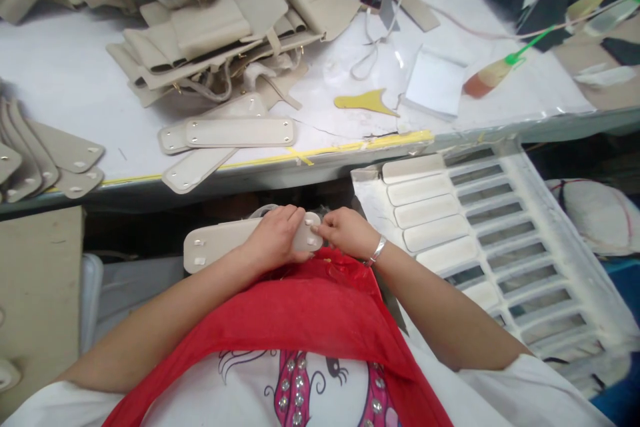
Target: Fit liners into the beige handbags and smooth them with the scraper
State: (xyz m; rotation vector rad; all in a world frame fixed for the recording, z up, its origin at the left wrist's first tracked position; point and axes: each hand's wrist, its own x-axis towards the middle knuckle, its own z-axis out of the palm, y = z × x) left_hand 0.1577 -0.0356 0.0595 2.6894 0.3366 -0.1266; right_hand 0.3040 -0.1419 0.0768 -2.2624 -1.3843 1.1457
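Two hands are handling one beige panel at the centre of the frame: the left hand is holding it, while the right hand is touching its right end with fingers narrowly curled; whether these are pinching anything cannot be told. Small tabs are showing at both ends, seemingly flattened at left. Studded strips are lying at upper centre, similar pieces at far left; the batch appears unfinished, though which pieces are complete is remaining unclear.
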